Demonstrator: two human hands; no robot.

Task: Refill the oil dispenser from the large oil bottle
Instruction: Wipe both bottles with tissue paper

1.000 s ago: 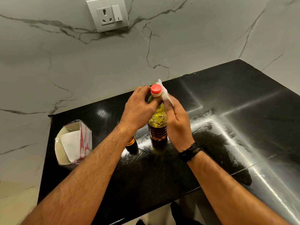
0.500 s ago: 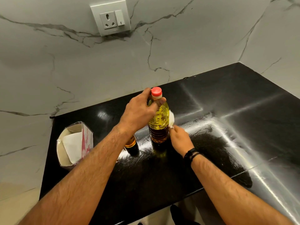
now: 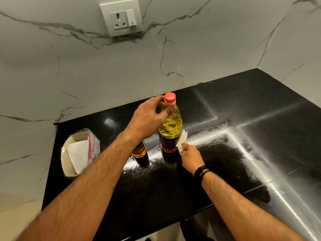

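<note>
Lower now, the right hand (image 3: 191, 158) pinches a tissue (image 3: 182, 140) against the capped large oil bottle (image 3: 171, 129), mid-counter, right of the dispenser (image 3: 139, 151); left hand (image 3: 147, 119) should keep gripping its neck while wiping downward.

You see a glossy black counter (image 3: 260, 119), a clear plastic oil bottle (image 3: 171, 129) with smooth red cap (image 3: 170, 97), a white paper tissue (image 3: 182, 140), and matt marble wall (image 3: 86, 75).

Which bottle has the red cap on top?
The tall clear plastic bottle of yellow oil, gripped at the neck by the left hand. The short dark oil dispenser beside it shows no red cap.
</note>
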